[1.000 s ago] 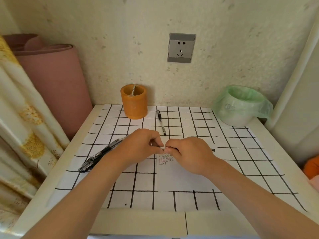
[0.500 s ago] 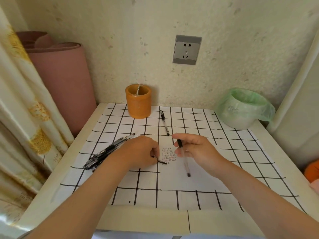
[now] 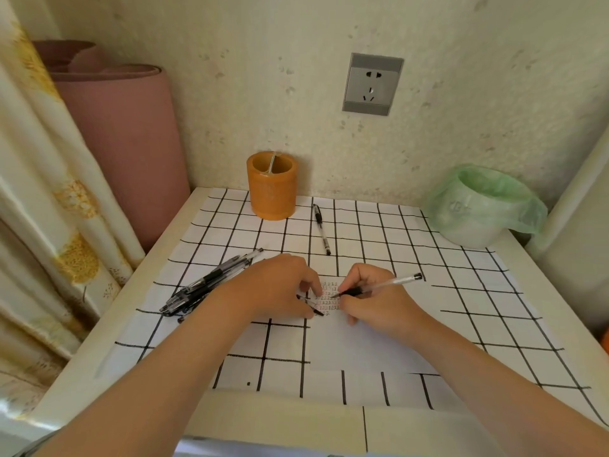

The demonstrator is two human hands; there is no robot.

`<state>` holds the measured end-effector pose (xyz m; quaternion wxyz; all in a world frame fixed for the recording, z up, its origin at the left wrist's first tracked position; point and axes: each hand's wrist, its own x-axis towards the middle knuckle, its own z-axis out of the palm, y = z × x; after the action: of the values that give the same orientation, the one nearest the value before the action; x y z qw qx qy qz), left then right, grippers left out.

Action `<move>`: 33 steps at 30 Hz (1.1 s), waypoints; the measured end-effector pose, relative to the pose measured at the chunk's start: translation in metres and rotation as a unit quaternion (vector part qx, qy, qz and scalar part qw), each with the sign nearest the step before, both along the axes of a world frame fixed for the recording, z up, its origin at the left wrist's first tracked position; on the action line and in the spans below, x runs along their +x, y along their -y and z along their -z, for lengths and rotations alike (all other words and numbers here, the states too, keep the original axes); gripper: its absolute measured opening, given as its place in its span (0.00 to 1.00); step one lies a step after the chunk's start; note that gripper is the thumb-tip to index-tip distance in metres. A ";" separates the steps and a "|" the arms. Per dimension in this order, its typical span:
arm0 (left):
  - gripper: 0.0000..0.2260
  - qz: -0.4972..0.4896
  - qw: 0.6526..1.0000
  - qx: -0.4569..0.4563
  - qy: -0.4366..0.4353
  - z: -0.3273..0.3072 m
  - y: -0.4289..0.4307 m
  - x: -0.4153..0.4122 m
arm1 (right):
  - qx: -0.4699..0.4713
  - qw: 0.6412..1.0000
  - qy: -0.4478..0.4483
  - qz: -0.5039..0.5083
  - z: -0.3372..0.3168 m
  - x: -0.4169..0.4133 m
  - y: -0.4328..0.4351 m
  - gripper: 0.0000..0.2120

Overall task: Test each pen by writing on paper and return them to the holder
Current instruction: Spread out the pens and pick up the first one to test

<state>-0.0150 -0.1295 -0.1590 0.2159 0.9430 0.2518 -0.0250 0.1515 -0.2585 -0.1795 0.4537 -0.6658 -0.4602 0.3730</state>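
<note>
A cream-coloured counter point(image 3: 158, 258) stands in a corner, most of its top covered by a white sheet ruled with a black grid point(image 3: 395, 232). To the left lean a rolled pink mat point(image 3: 131, 143) and a pale curtain with yellow flowers point(image 3: 49, 192). At the back right of the counter sits a white bin lined with a green plastic bag point(image 3: 478, 206), and a grey wall socket point(image 3: 372, 84) is set in the wall above. An orange cylindrical pen holder point(image 3: 272, 189) stands at the back of the grid sheet, a thin stick showing inside it. A plain white paper point(image 3: 356, 344) lies on the grid in front, bearing a small patch of tiny red and black marks point(image 3: 328, 298). The left hand point(image 3: 280, 288) rests on the paper's edge, closed around a black pen cap point(image 3: 311, 305). The right hand point(image 3: 372, 298) grips a clear-barrelled black pen point(image 3: 379, 286), its tip on the marked patch and its end pointing up to the right. A loose bundle of black pens point(image 3: 211, 282) lies left of the hands; a single capped black pen point(image 3: 321, 229) lies just right of the holder.
</note>
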 end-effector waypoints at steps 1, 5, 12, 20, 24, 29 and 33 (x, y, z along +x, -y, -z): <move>0.17 -0.001 1.000 -0.001 -0.002 0.000 0.000 0.000 | 0.000 1.000 0.011 -0.005 0.001 0.001 0.001 0.07; 0.18 0.004 1.000 0.007 0.003 0.001 0.001 0.002 | 0.004 0.998 0.064 -0.020 0.005 0.000 0.005 0.08; 0.21 0.007 1.000 0.025 -0.001 0.002 0.001 0.002 | 0.037 0.993 0.098 -0.049 0.009 -0.002 0.005 0.12; 0.22 0.001 1.000 0.021 -0.003 0.002 0.001 0.003 | 0.049 0.991 0.117 -0.052 0.012 -0.003 0.003 0.14; 0.22 0.001 1.000 0.023 -0.003 0.001 0.002 0.003 | 0.054 0.989 0.129 -0.057 0.013 -0.003 0.003 0.11; 0.22 0.000 1.000 0.028 -0.002 0.003 0.003 0.003 | 0.048 0.989 0.130 -0.055 0.012 -0.003 0.004 0.12; 0.22 -0.001 1.000 0.024 -0.006 0.003 0.002 0.003 | 0.050 0.991 0.114 -0.050 0.013 -0.003 0.006 0.12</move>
<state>-0.0120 -0.1318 -0.1620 0.1917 0.9476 0.2543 -0.0244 0.1483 -0.2647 -0.1926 0.4114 -0.6569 -0.5597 0.2933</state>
